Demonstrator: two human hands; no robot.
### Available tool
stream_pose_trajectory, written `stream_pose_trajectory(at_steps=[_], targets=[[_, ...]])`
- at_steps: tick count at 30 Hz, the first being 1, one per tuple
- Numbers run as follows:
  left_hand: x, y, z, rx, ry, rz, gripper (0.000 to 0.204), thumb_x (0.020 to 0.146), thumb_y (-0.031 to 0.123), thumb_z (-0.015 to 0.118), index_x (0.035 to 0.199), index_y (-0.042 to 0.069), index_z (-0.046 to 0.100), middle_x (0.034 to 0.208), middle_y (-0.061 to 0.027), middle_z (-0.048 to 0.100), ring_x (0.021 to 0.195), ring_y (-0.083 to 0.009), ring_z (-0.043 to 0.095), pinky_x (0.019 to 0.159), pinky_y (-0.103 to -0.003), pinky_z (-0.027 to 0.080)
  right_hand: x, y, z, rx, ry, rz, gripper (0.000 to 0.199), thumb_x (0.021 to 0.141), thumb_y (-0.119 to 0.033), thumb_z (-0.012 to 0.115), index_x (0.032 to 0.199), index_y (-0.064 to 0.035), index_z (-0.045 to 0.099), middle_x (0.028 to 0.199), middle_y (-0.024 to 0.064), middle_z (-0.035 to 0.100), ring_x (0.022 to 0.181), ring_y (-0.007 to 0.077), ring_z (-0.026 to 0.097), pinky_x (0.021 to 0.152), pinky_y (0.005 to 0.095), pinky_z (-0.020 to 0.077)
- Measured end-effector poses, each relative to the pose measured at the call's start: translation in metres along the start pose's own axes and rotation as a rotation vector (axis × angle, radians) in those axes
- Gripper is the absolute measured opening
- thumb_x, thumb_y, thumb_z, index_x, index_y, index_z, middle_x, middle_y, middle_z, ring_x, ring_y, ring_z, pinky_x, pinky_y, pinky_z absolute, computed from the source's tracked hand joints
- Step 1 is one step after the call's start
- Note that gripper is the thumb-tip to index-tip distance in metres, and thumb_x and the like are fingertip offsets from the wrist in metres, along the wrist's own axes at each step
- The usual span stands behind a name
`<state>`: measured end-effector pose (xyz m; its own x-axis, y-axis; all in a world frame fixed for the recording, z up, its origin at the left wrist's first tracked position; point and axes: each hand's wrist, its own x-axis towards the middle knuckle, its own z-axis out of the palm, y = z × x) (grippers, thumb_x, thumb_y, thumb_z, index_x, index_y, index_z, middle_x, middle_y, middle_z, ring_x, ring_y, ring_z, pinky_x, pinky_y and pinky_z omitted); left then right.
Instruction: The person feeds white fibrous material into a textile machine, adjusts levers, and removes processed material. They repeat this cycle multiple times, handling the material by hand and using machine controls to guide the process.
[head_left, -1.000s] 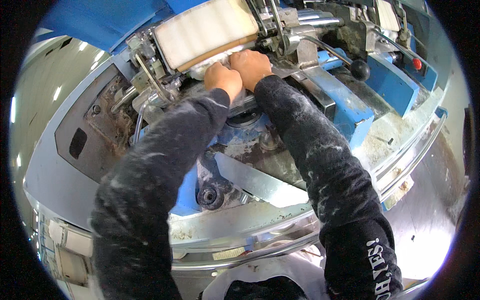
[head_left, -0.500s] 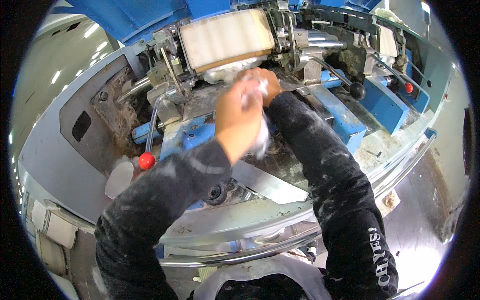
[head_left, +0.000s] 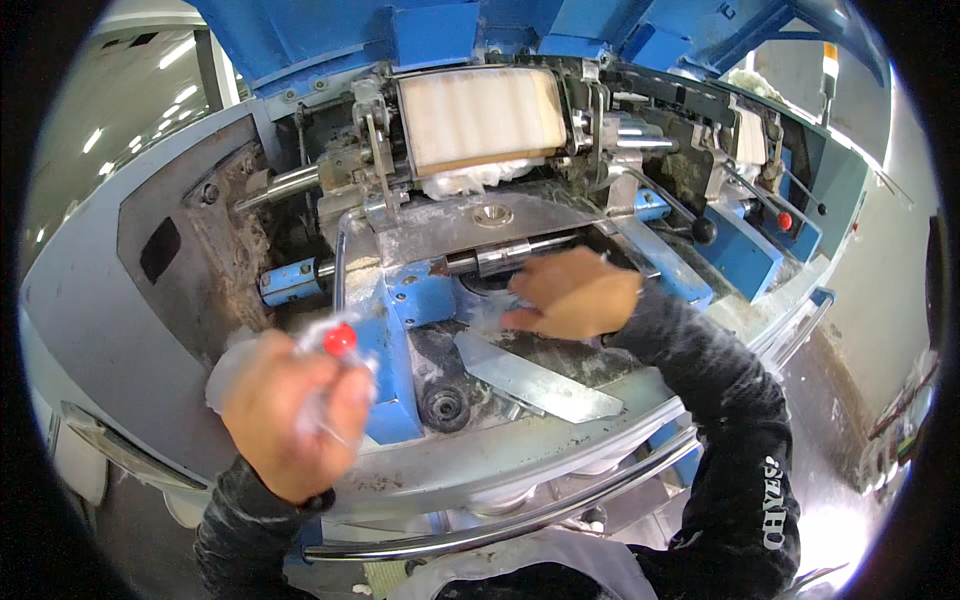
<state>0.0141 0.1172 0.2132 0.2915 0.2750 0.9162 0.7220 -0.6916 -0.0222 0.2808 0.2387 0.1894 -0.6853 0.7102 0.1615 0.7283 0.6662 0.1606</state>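
Observation:
My left hand (head_left: 292, 415) is at the left of the machine, curled around a tuft of white fibre fluff (head_left: 314, 408). Right beside its fingers stands a lever with a red ball knob (head_left: 341, 338); I cannot tell whether the hand touches it. My right hand (head_left: 578, 290) is low over the machine's middle, palm down, above a dark recess near a metal shaft (head_left: 500, 258). Motion smears its fingers, and a faint whitish wisp shows by their tips. Behind is a cream padded block (head_left: 484, 120) with white fluff (head_left: 475, 178) bulging beneath it.
A loose angled metal plate (head_left: 535, 380) lies on the machine bed. Levers with a black ball (head_left: 705, 230) and a red ball (head_left: 784, 221) stick out on the right. A curved metal rail (head_left: 520, 528) runs along the front, and blue covers (head_left: 435, 35) hang above.
My hands were together with white fluff below the padded block. They have parted: the left moved down and left with fluff, the right down and slightly right. The view has tilted up.

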Motion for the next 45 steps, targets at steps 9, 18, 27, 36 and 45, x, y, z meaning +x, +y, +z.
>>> stream_pose_trajectory(at_steps=[9,18,27,36,45], targets=[[0.038,-0.049,0.026,-0.351,0.262,-0.442,0.039,0.086,0.014,0.067,0.061,0.006,0.038,0.058,0.0052,0.031,0.058,-0.0031,0.028,0.048,-0.023,0.025,0.105,0.068,-0.049,-0.557,0.757,-0.079,0.077,0.079,-0.042,0.067,0.141,-0.0170,0.029,0.144,0.0197,0.026,0.131,0.0402,0.029,0.103,0.0516,0.0328],[0.129,-0.145,0.050,-0.266,0.404,-0.259,0.036,0.083,0.034,0.069,0.069,0.002,0.059,0.061,-0.0019,0.057,0.057,-0.0080,0.050,0.054,-0.026,0.040,0.129,0.098,-0.083,-0.812,0.825,0.022,0.070,0.082,-0.041,0.063,0.141,-0.0168,0.032,0.140,0.0158,0.037,0.127,0.0298,0.040,0.098,0.0473,0.0389],[0.215,-0.226,0.107,-0.713,0.243,-0.561,0.021,0.090,0.023,0.055,0.084,0.004,0.059,0.072,-0.0073,0.060,0.057,-0.0169,0.056,0.049,-0.030,0.043,0.151,0.104,-0.142,-0.719,1.103,-0.016,0.038,0.083,-0.031,0.059,0.115,-0.0108,0.054,0.099,0.0081,0.057,0.096,0.0274,0.054,0.078,0.0409,0.0432],[0.286,-0.248,0.154,-0.789,0.064,-0.745,0.034,0.087,0.035,0.063,0.101,0.004,0.063,0.096,-0.0084,0.065,0.083,-0.0223,0.061,0.072,-0.036,0.049,0.161,0.139,-0.142,-0.658,1.089,-0.228,0.038,0.081,-0.032,0.061,0.112,-0.0135,0.053,0.093,0.0094,0.055,0.090,0.0285,0.055,0.073,0.0393,0.0498],[0.304,-0.247,0.179,-0.826,0.461,-0.690,0.009,0.080,0.007,0.066,0.085,0.000,0.066,0.078,-0.0066,0.065,0.073,-0.0173,0.061,0.065,-0.030,0.047,0.167,0.141,-0.156,-0.638,1.132,-0.239,0.039,0.078,-0.032,0.063,0.111,-0.0124,0.052,0.091,0.0071,0.053,0.087,0.0261,0.055,0.069,0.0378,0.0507]])
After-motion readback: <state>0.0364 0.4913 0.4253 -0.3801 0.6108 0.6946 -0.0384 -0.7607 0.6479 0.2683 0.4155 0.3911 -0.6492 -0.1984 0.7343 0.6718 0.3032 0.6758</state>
